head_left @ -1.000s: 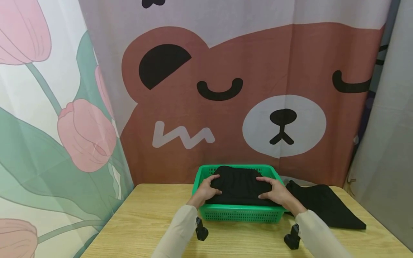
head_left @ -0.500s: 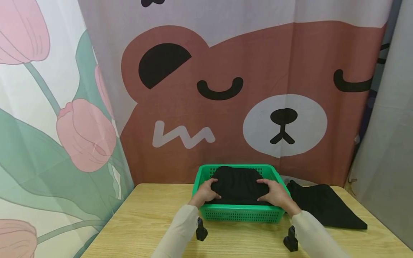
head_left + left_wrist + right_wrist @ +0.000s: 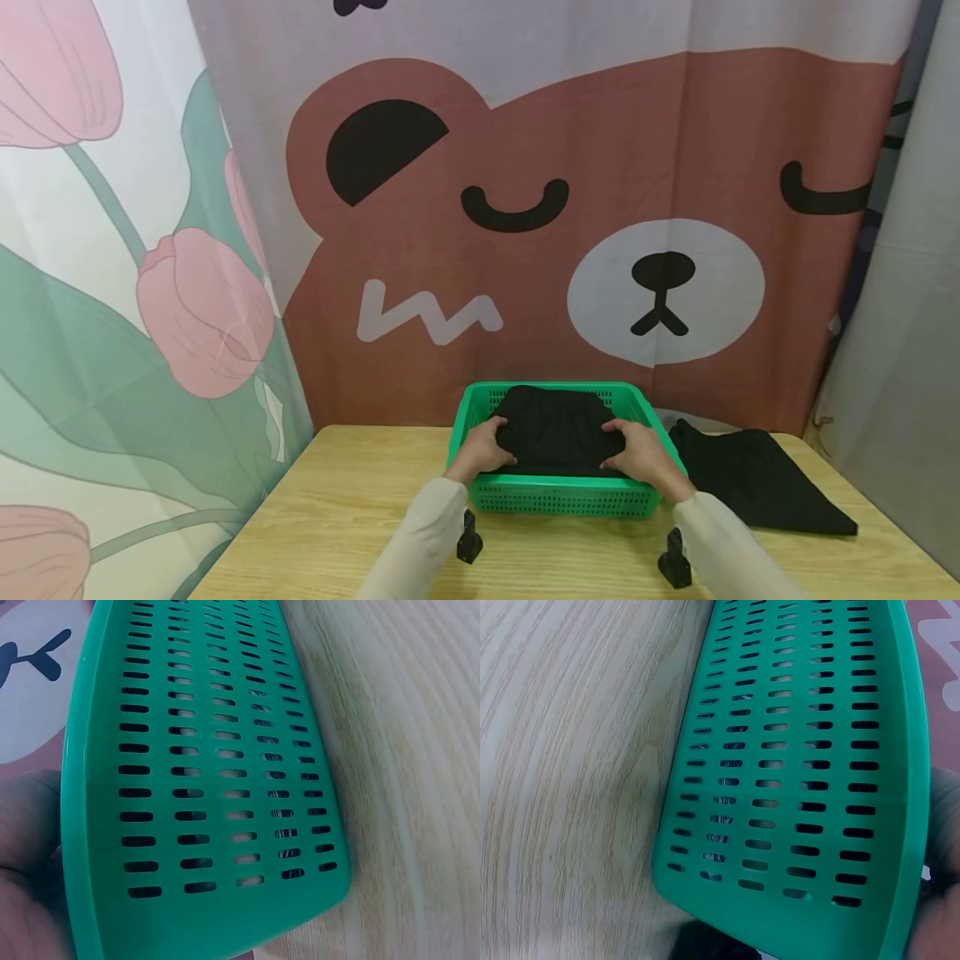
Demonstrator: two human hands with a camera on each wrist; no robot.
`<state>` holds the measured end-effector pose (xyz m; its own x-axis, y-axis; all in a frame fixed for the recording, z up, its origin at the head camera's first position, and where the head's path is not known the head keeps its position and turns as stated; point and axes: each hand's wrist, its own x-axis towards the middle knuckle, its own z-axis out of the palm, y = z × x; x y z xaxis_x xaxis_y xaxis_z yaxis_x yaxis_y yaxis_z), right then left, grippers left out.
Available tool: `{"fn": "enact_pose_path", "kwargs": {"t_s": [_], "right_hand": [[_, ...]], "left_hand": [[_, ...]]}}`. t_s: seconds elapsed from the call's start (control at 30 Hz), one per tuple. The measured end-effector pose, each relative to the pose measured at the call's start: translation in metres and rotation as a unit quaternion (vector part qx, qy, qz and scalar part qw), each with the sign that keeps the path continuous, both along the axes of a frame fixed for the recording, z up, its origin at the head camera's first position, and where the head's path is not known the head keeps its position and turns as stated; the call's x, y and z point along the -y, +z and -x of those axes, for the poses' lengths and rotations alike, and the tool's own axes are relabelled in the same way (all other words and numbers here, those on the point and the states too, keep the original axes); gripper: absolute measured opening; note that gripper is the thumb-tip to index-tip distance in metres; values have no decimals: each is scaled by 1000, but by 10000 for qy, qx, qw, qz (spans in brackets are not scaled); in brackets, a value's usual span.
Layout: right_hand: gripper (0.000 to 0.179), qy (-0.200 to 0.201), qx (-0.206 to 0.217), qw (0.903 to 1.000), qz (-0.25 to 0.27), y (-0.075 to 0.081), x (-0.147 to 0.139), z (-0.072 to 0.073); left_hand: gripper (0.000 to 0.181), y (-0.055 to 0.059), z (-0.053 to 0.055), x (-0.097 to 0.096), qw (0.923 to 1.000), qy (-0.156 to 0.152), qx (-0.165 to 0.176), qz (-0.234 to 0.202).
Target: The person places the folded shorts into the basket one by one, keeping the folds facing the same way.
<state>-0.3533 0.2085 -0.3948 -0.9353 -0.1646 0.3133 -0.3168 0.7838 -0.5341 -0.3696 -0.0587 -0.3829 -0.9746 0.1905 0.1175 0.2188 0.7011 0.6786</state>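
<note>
A folded black garment (image 3: pixel 555 433) lies in the green plastic basket (image 3: pixel 566 497), which stands near the table's back edge. At the garment's left end, my left hand (image 3: pixel 482 450) grips its side, fingers and thumb curved around the edge. My right hand (image 3: pixel 645 454) holds the right end in the same way. In the left wrist view, the slotted basket wall (image 3: pixel 225 772) hides most of the left hand (image 3: pixel 26 847). The right wrist view shows part of the right hand (image 3: pixel 941 900) behind the basket rim.
Another folded black garment (image 3: pixel 765 483) lies flat on the wooden table (image 3: pixel 360 500), right of the basket. A bear-print curtain (image 3: pixel 525 317) hangs just behind the table. To the left is a tulip-print curtain (image 3: pixel 202 317), and a pale curtain (image 3: pixel 900 358) hangs on the right.
Both hands have shifted slightly down along the garment's sides, their fingertips drawing back from its top toward the ends. The basket and the other black garment keep their places.
</note>
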Motion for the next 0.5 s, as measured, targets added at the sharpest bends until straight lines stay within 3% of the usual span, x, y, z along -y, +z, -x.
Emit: {"fn": "enact_pose_path", "kwargs": {"t_s": [0.5], "right_hand": [[50, -4, -6, 9998, 219, 7, -6, -7]], "left_hand": [[68, 3, -7, 1, 9998, 9, -108, -193]]}}
